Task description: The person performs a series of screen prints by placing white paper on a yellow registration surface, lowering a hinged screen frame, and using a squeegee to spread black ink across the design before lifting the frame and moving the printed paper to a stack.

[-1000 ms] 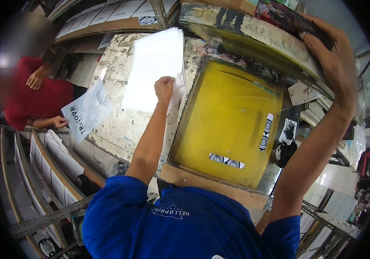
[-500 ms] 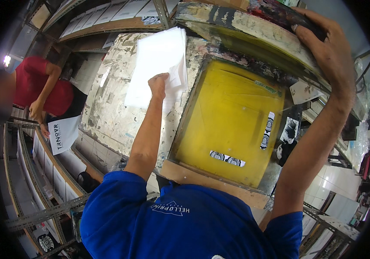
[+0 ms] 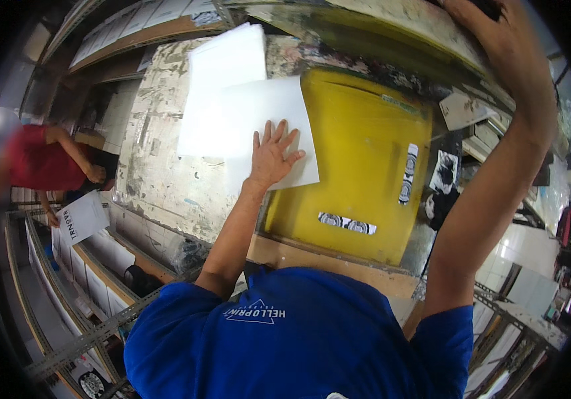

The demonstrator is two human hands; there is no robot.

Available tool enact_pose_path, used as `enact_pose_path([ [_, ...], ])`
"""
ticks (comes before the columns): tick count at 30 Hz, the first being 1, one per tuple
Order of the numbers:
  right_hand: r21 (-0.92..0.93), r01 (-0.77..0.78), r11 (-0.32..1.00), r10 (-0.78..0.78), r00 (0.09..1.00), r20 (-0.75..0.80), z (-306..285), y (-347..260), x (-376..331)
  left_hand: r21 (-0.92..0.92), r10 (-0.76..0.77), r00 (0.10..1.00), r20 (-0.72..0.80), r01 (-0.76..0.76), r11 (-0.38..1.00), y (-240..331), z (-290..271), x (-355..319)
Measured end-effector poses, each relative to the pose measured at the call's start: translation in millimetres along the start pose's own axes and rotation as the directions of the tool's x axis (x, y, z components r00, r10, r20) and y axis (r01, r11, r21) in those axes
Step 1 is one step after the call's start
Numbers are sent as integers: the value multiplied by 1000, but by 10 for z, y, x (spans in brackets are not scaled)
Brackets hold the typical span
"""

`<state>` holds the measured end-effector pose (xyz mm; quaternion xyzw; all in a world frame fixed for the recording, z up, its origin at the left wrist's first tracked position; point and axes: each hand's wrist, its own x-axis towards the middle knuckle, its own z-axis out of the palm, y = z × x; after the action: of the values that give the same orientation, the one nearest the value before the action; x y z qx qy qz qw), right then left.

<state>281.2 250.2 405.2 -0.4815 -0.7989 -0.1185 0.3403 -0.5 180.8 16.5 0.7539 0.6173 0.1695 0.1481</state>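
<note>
On the paint-crusted printing table [image 3: 166, 179], which takes up the middle of the head view, a yellow printing bed [image 3: 359, 166] is seen lying uncovered, since the hinged screen frame [image 3: 392, 40] above it is held raised by the right hand [image 3: 498, 46]; that hand is wrapped over the frame's upper edge, but whether its fingers are fully closed around it cannot be told, as they run out of the picture. One white sheet [image 3: 265, 126] is pressed flat under the left hand [image 3: 272, 156], whose fingers are spread wide and whose palm lies on the paper; the sheet rests half on the table and half over the left edge of the yellow bed, so it is judged to be only partly brought into place, with squaring up, lowering of the frame and the print stroke itself judged to be left. One stack of white blank sheets [image 3: 222, 73] lies just behind it, touching and partly overlapped by it. Two black-and-white patterned strips [image 3: 347, 224] are counted on the bed, one near its front edge and one upright near its right edge. At the left, one other person in a red shirt [image 3: 39, 159] is seen holding one printed sheet [image 3: 82, 216] beside a drying rack [image 3: 66, 279] whose shelves cannot be counted.
</note>
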Motion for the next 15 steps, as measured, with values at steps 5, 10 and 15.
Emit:
enact_pose_path([
  [5,-19,78,997,-79,993,-89,43,90,-81,9,216,971,100,-218,976,409,612,10],
  [10,128,163,978,-161,987,-29,0,215,-34,-7,364,909,202,-370,929,1082,908,423],
  [15,357,55,932,-97,990,100,17,308,87,-61,426,861,277,-427,902,1528,1090,462],
])
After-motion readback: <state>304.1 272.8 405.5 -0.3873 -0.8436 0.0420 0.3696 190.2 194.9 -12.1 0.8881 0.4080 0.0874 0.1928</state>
